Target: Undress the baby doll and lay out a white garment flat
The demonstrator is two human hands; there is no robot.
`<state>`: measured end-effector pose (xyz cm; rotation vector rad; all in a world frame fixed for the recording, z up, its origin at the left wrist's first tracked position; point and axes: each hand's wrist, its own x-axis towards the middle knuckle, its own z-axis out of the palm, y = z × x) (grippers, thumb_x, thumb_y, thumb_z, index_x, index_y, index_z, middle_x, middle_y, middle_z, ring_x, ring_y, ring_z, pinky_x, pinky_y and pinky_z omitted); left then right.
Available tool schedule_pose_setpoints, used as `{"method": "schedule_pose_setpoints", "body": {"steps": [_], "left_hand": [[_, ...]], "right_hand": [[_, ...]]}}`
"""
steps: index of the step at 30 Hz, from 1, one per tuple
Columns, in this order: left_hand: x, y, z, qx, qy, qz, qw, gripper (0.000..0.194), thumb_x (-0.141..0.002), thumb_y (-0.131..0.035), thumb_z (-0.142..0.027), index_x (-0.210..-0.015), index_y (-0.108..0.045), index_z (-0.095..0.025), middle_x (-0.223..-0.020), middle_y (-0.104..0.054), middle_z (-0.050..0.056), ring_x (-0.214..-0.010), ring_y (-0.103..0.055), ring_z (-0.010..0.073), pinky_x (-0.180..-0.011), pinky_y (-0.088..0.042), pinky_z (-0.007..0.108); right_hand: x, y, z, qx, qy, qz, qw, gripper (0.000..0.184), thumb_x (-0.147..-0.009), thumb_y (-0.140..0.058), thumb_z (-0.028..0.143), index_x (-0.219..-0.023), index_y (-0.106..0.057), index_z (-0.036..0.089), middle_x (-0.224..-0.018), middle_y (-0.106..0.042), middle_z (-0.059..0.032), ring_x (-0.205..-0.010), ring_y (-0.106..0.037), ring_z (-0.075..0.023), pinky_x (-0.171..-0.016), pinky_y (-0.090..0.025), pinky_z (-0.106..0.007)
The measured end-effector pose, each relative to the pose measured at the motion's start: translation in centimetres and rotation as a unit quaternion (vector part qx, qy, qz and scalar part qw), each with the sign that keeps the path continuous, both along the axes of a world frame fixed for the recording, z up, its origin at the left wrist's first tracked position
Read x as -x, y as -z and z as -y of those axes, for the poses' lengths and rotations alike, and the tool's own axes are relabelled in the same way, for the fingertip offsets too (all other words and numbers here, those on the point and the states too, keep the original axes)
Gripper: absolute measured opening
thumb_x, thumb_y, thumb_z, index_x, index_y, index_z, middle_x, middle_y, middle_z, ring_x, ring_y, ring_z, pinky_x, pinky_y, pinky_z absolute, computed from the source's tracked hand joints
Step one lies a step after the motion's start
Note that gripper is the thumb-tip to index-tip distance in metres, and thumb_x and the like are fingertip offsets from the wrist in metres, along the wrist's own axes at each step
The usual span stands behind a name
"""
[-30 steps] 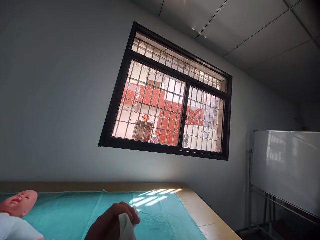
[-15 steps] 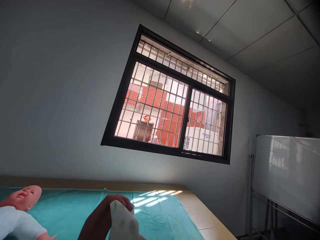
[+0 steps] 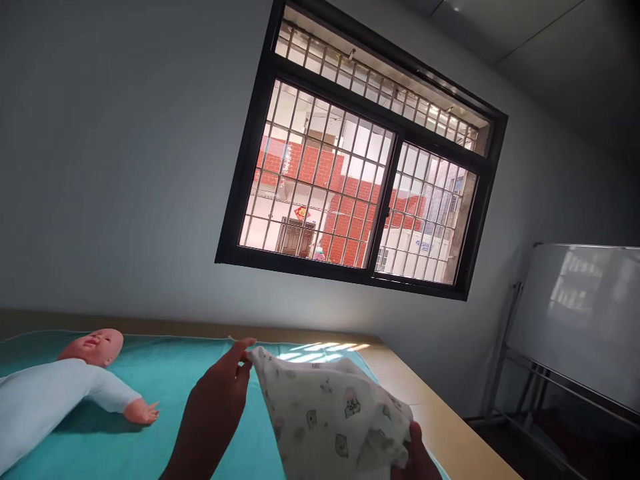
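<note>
We see open teal sheet point(image 3: 165, 373) between the doll point(image 3: 60, 393) and our left hand point(image 3: 215, 407), room to pass there. Doll's outstretched arm point(image 3: 135, 408) blocks the left side. The printed cloth point(image 3: 330, 413), held up between left hand and right hand point(image 3: 417, 460), screens the middle. Bare worktop point(image 3: 450, 433) edge on the right is free, wall point(image 3: 125, 200) closes the far side.

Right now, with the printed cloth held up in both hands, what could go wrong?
1. The left hand pinches only one corner of the printed cloth, so that corner may slip.
2. The right hand is mostly out of view.
3. The baby doll lies beside the left hand; a swing could knock its arm.
</note>
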<state>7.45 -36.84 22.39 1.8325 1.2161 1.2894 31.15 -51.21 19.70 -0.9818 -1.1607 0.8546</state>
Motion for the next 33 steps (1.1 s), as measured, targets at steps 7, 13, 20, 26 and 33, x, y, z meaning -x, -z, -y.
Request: {"method": "schedule_pose_setpoints", "body": {"steps": [7, 13, 20, 26, 33], "left_hand": [[-3.1, -1.6, 5.7, -0.037, 0.225, 0.002, 0.974, 0.023, -0.084, -0.052, -0.04, -0.094, -0.066, -0.025, -0.077, -0.069, 0.001, -0.069, -0.064, 0.0165, -0.063, -0.051, 0.026], [-7.8, -0.7, 7.7, -0.066, 0.234, -0.036, 0.969, 0.059, -0.068, -0.066, -0.021, -0.124, -0.053, -0.031, -0.12, -0.063, 0.004, -0.098, -0.064, 0.0226, -0.074, -0.053, 0.03], [-7.8, -0.5, 6.9, -0.079, 0.113, -0.002, 0.99, 0.042, -0.087, -0.047, -0.03, -0.13, -0.049, -0.028, -0.106, -0.069, 0.004, -0.087, -0.067, 0.0206, -0.067, -0.05, 0.028], [-4.8, -0.4, 4.0, -0.162, -0.077, -0.09, 0.98, 0.036, -0.082, -0.039, -0.012, -0.107, -0.063, -0.022, -0.091, -0.069, 0.004, -0.078, -0.064, 0.019, -0.069, -0.045, 0.028], [-1.5, -0.7, 1.0, -0.027, -0.078, -0.065, 0.994, 0.027, -0.079, -0.045, -0.018, -0.098, -0.063, -0.026, -0.092, -0.071, -0.001, -0.077, -0.063, 0.0186, -0.062, -0.042, 0.025]], "right_hand": [[1.6, -4.2, -2.5, -0.081, 0.006, -0.125, 0.989, 0.043, -0.085, -0.051, 0.063, -0.095, -0.068, 0.025, -0.09, -0.069, -0.0066, -0.085, -0.065, -0.0249, -0.082, -0.054, -0.042], [4.1, -7.5, -3.6, -0.128, 0.109, -0.039, 0.985, 0.035, -0.085, -0.056, 0.056, -0.088, -0.071, 0.024, -0.089, -0.069, -0.0051, -0.081, -0.064, -0.0218, -0.076, -0.056, -0.037], [5.9, -10.7, -3.7, -0.185, 0.24, 0.189, 0.934, 0.035, -0.083, -0.061, 0.052, -0.095, -0.077, 0.023, -0.105, -0.072, -0.0068, -0.106, -0.063, -0.0284, -0.086, -0.054, -0.04], [4.1, -12.3, -3.5, -0.271, 0.429, 0.308, 0.805, 0.032, -0.089, -0.055, 0.044, -0.092, -0.077, 0.021, -0.088, -0.073, -0.0058, -0.091, -0.065, -0.0253, -0.084, -0.051, -0.039], [-2.0, -8.6, -5.7, -0.088, 0.48, 0.526, 0.697, 0.071, -0.074, -0.067, 0.056, -0.136, -0.05, 0.026, -0.113, -0.063, -0.0118, -0.099, -0.06, -0.0317, -0.075, -0.05, -0.041]]}}
